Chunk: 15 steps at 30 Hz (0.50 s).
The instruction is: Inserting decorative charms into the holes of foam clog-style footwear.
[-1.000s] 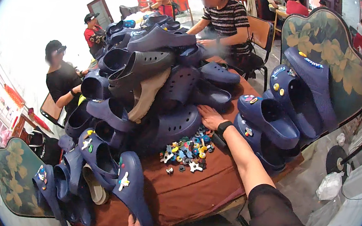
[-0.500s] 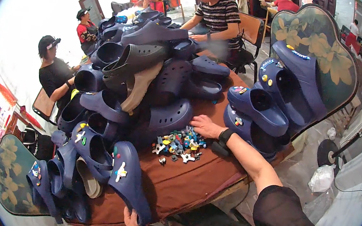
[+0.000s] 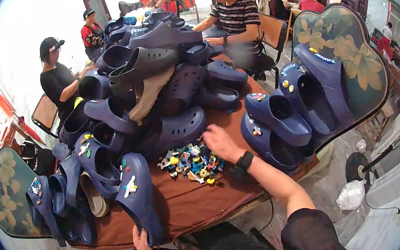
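Note:
At the table's near edge, my left hand (image 3: 142, 248) grips a navy clog (image 3: 136, 192) by its lower end, the thumb along its side. That clog stands tilted, with a white figure-shaped charm and small round red and green charms on its upper. My right hand (image 3: 224, 143) hovers at the upper edge of a heap of small colourful shoe charms (image 3: 195, 162). Its fingers are curled and drawn together; whether something small sits between them is hidden. Just behind the heap lies a navy clog with holes (image 3: 179, 128), without charms.
A big pile of navy clogs (image 3: 171, 38) covers the brown-clothed table (image 3: 189, 204). Decorated clogs (image 3: 281, 118) lean at the right by a flowered panel (image 3: 366, 71), others at the left (image 3: 97, 159). A person in a striped shirt (image 3: 234, 16) works across the table; other people stand farther back.
My right hand has lifted a little off the charms and its fingers have curled in. The charm heap is spread differently. My left hand still grips the clog; the whole view has shifted slightly.

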### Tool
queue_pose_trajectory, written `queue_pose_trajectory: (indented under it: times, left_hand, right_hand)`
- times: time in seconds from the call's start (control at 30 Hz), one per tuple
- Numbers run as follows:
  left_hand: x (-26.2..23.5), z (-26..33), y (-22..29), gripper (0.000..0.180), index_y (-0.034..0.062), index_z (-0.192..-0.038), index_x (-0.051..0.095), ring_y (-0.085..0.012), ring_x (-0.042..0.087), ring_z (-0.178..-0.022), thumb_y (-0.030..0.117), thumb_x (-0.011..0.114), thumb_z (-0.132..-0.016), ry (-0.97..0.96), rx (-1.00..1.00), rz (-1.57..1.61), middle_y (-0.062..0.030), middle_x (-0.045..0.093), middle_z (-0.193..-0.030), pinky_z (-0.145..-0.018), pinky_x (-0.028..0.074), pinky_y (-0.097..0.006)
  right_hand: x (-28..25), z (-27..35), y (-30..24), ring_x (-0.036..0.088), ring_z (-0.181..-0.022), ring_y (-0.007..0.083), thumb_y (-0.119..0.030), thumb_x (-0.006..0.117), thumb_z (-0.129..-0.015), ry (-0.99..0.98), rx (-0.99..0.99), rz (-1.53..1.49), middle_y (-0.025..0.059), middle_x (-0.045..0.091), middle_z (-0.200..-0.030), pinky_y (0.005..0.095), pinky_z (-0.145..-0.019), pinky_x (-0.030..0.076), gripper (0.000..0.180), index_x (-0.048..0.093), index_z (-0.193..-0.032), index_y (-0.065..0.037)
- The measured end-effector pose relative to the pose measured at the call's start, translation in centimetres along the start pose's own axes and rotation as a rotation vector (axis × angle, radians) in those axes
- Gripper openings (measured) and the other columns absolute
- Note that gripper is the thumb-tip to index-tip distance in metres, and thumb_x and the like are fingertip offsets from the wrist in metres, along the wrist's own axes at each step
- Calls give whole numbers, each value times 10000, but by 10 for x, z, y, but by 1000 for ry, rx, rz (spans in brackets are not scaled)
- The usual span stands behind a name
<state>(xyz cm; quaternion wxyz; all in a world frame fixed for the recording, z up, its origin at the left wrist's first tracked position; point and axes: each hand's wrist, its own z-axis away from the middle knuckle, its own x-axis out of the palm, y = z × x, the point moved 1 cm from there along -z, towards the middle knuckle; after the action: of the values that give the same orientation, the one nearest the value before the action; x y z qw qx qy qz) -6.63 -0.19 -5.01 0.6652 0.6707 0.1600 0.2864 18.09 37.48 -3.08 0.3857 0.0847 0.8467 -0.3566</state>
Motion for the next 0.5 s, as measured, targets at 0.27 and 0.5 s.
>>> queue_pose_trajectory:
  times: [0.27,0.5]
  left_hand:
    - [13,7,24,331,29,-1291,488,-165,583,-689,162,493,-988,19,-29,-115,-80,619,-959,-598,464,-291]
    - [-22,0,-3,327,27,-1254,521,-199,647,-840,139,519,-947,59,-102,-71,-91,640,-1043,-737,537,-334]
  right_hand:
    - [27,-49,93,83,-1436,519,-405,508,-950,59,773,342,350,153,-1538,577,-1153,89,533,479,-1423,-161]
    - [23,-54,98,394,-1201,400,-105,489,-885,233,653,405,252,440,-1230,463,-1057,324,300,603,-1114,50]
